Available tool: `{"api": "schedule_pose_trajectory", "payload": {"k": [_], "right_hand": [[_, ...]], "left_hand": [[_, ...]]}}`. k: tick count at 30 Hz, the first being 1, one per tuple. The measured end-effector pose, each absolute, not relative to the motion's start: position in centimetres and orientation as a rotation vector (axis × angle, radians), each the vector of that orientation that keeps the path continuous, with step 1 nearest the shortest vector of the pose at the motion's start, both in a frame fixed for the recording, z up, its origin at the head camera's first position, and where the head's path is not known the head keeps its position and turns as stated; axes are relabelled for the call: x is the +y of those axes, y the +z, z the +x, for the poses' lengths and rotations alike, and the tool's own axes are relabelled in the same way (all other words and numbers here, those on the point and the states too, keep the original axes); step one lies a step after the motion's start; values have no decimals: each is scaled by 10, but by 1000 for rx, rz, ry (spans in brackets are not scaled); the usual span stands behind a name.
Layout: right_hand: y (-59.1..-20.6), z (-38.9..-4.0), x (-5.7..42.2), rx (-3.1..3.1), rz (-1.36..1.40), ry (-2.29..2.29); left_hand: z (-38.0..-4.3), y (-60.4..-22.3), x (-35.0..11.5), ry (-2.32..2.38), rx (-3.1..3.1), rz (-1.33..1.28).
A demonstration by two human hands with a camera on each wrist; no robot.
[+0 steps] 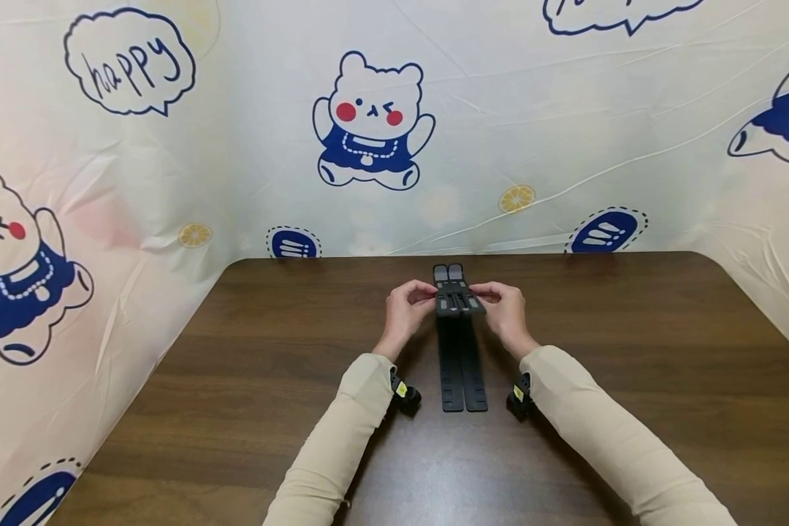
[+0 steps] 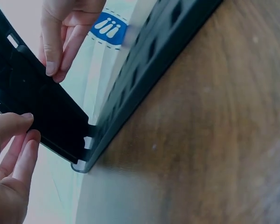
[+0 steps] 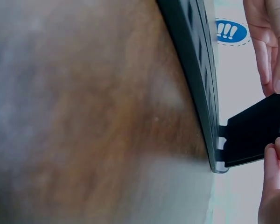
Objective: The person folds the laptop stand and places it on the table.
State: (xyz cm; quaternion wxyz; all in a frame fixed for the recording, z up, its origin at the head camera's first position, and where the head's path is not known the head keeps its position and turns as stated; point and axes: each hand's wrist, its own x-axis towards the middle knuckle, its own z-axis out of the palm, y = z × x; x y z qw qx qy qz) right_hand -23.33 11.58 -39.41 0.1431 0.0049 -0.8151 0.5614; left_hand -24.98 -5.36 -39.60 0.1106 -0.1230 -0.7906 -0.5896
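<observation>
A black folding stand [image 1: 462, 365] of hinged plates is on the table, its long slotted base [image 2: 151, 60] running toward the person. At the far end, its hinged upper plate [image 3: 254, 130] is tilted up at an angle from the base. My left hand [image 1: 408, 313] pinches the left edge of that plate between thumb and fingers. On the opposite edge, my right hand [image 1: 505, 314] holds on in the same way. Two grey pads [image 1: 456, 272] show at the plate's far end in the head view. Both hands appear around the dark plate in each wrist view.
The brown wooden table [image 1: 237, 409] has rounded far corners. Behind it and at the sides hangs a pale printed curtain [image 1: 256, 146] with bears and lettering. Small black cameras sit on the left wrist [image 1: 405, 398] and the right wrist [image 1: 519, 398].
</observation>
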Motion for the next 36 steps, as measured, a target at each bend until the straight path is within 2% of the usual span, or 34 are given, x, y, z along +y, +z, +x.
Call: {"api": "schedule_pose_trajectory", "payload": {"k": [15,36], "right_hand": [[-391,-229,124,-2443,-57,1868],[-401,-226,130,-2580,-140,1979]], "left_hand": [[-249,-398,-52,-1702,-2437,-263],[-246,-404,-54,-1609,-2697,-205]]}}
